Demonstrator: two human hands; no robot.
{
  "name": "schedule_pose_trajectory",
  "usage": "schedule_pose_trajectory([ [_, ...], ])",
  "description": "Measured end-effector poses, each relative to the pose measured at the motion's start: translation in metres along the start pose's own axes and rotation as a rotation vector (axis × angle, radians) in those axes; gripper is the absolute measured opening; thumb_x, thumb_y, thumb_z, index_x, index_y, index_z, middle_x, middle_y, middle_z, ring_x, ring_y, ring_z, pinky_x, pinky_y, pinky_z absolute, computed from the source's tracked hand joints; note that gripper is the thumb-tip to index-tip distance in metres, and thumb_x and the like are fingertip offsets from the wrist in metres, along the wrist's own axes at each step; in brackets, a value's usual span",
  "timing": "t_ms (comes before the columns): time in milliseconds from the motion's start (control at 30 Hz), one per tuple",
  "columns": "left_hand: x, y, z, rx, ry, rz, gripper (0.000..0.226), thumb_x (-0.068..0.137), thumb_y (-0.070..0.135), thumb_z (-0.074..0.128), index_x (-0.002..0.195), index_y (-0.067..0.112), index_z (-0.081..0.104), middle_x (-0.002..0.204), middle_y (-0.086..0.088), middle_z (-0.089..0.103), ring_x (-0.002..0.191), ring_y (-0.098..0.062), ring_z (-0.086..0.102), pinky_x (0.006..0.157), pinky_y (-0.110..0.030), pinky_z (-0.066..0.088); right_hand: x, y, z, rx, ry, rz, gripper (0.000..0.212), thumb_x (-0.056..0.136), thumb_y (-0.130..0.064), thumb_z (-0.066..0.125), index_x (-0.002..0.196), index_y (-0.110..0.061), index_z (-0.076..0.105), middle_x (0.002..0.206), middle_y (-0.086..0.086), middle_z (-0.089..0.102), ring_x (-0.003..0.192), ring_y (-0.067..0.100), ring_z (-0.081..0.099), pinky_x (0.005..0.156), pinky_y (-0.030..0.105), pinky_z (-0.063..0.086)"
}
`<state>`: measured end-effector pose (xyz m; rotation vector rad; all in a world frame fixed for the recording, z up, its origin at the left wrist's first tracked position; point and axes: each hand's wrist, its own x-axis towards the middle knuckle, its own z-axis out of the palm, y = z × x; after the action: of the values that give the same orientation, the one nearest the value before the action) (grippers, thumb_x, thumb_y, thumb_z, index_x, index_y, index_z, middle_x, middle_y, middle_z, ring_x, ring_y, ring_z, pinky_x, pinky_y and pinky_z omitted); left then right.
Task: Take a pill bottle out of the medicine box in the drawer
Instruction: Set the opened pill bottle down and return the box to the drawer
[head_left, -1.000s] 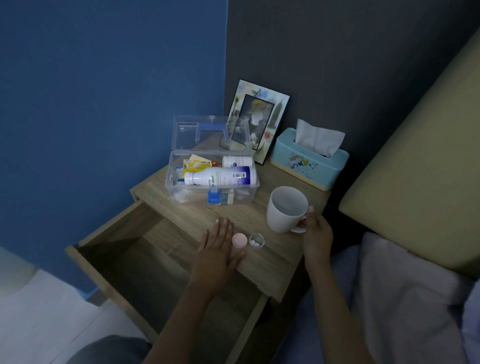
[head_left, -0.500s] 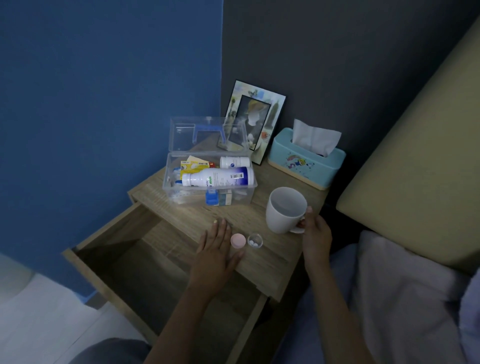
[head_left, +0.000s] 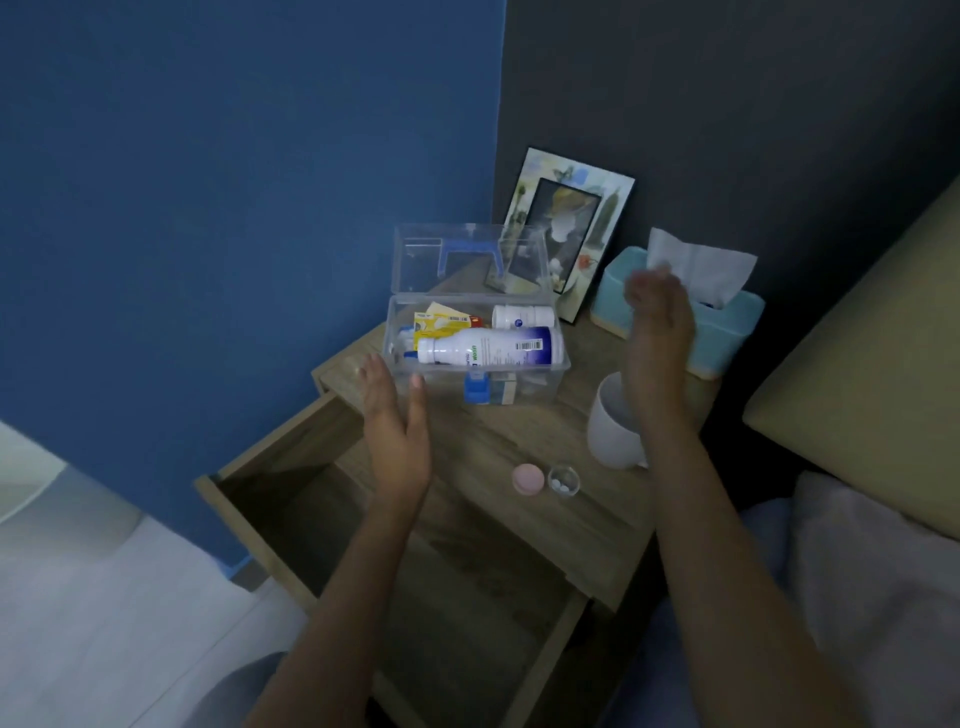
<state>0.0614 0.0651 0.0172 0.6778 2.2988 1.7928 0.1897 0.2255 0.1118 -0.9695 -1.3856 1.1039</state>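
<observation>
The clear medicine box (head_left: 550, 375) stands on the wooden nightstand (head_left: 587, 525) with its lid up. Inside lie a large white bottle (head_left: 488, 347) with a blue end, a small white pill bottle (head_left: 522, 316) behind it, and a yellow packet (head_left: 436, 322). My left hand (head_left: 397, 423) is open, fingers raised at the box's front left corner. My right hand (head_left: 658, 317) is open and blurred, lifted to the right of the box in front of the tissue box. The drawer (head_left: 332, 525) below hangs open and looks empty.
A white mug (head_left: 613, 431) stands under my right forearm. A pink cap (head_left: 528, 478) and a small clear cup with white pills (head_left: 563, 479) lie near the front. A teal tissue box (head_left: 727, 332) and a picture frame (head_left: 566, 228) stand at the back. Bedding lies right.
My right hand let go of the mug handle and rose toward the box's right side. My left hand left the tabletop near the pink cap and moved up to the box's front left corner.
</observation>
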Motion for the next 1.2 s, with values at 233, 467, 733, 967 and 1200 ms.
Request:
schedule_pose_trajectory([
  [233,0.032,-0.002,0.004,-0.039,-0.052,-0.124,0.075,0.095,0.056,0.034,0.153,0.014,0.014,0.161,-0.004,0.017,0.149,-0.018,0.014,0.119,-0.032,0.015,0.078,0.029,0.095,-0.394,-0.361,0.442,0.073,0.099,-0.055,0.018,0.148,-0.003,0.03,0.149,0.019,0.041,0.132,0.031,0.044,0.099,0.033,0.035],
  [467,0.038,0.0,0.006,-0.113,-0.035,-0.136,0.068,0.096,0.054,0.034,0.151,0.014,0.027,0.156,-0.004,0.032,0.144,-0.017,0.028,0.102,-0.019,0.022,0.095,0.032,0.11,-0.107,-0.297,0.568,0.081,0.092,-0.064,0.031,0.151,-0.009,0.023,0.158,0.01,0.024,0.144,0.029,0.028,0.119,0.043,0.022],
  [733,0.041,-0.001,0.007,-0.156,-0.032,-0.178,0.072,0.094,0.06,0.031,0.151,0.017,0.025,0.157,-0.004,0.03,0.145,-0.02,0.027,0.103,-0.022,0.022,0.081,0.027,0.099,0.196,-0.14,0.456,0.077,0.088,-0.07,0.029,0.148,-0.021,0.033,0.156,0.004,0.033,0.142,0.021,0.035,0.12,0.037,0.023],
  [967,0.039,0.004,0.002,-0.259,-0.054,-0.164,0.065,0.095,0.06,0.023,0.143,0.02,0.042,0.147,-0.001,0.047,0.136,-0.015,0.041,0.099,-0.021,0.032,0.031,0.037,0.075,0.187,-0.087,0.418,0.06,0.077,-0.074,0.047,0.114,-0.032,0.066,0.129,0.003,0.063,0.116,0.022,0.06,0.103,0.044,0.047],
  [1200,0.039,0.011,-0.001,-0.298,-0.047,-0.184,0.059,0.096,0.057,0.025,0.137,0.023,0.049,0.099,0.029,0.056,0.088,0.023,0.053,0.064,0.009,0.037,0.001,0.059,0.059,0.046,-0.076,0.364,0.035,0.092,-0.054,0.045,0.087,-0.03,0.069,0.08,-0.01,0.074,0.081,0.013,0.07,0.069,0.031,0.054],
])
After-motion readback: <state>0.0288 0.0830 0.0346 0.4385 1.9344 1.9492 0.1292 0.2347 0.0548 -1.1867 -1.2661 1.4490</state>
